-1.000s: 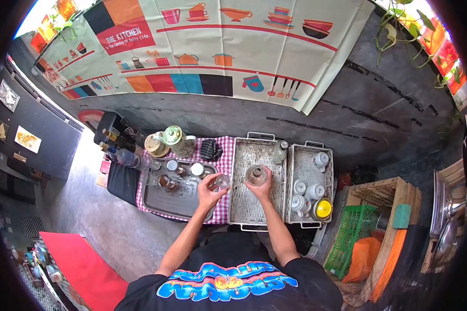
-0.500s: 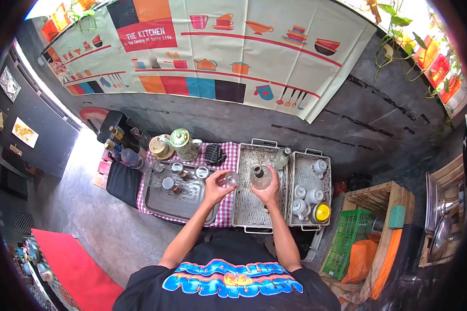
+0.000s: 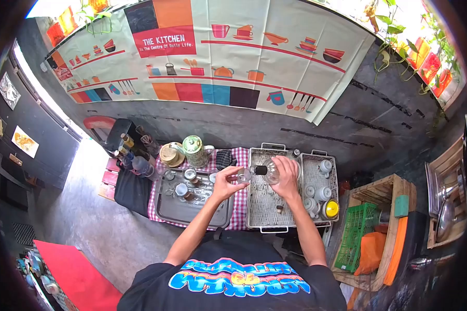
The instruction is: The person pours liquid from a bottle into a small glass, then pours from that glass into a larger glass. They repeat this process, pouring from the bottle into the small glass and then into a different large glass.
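My left hand [image 3: 224,184] is closed round a small clear glass [image 3: 243,176], held above the checked cloth beside the woven tray. My right hand [image 3: 286,179] grips a clear round-bodied glass bottle [image 3: 271,174] with a dark neck. The bottle is tipped toward the left, and its dark neck points at the glass mouth. Whether any liquid is flowing I cannot make out. Below my right hand, a small stopper [image 3: 279,209] lies on the white woven tray [image 3: 262,210]. Another bottle's top [image 3: 296,153] shows behind my right hand.
A grey tray [image 3: 197,213] with glasses and lidded cups sits on a checked cloth at left. Behind it stand a green-lidded pitcher [image 3: 194,150] and bottles [image 3: 140,165]. Right, a second woven tray [image 3: 308,168] holds cups and a yellow-lidded jar [image 3: 331,209]; beyond is a wooden crate [image 3: 394,228].
My right hand has turned the bottle from upright to tilted left, its neck now close to the glass. The stopper on the tray now shows more fully. The camera view has shifted slightly.
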Demonstrator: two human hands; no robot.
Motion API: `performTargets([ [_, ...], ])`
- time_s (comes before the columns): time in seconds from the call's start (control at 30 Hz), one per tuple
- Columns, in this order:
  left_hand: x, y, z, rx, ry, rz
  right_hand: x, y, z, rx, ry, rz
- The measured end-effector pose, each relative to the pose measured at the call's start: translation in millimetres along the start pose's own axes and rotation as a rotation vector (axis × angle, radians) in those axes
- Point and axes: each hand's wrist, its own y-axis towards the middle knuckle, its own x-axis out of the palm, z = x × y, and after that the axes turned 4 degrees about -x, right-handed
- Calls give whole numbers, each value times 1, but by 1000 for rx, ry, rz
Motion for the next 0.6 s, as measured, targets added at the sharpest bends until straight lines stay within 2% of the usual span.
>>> performTargets([
  [0.53, -27, -6, 9, 0, 41, -9, -10, 16, -32, -75, -124, -164],
  [0.6, -28, -6, 6, 12, 16, -13, -11, 18, -32, -115, -163, -136],
])
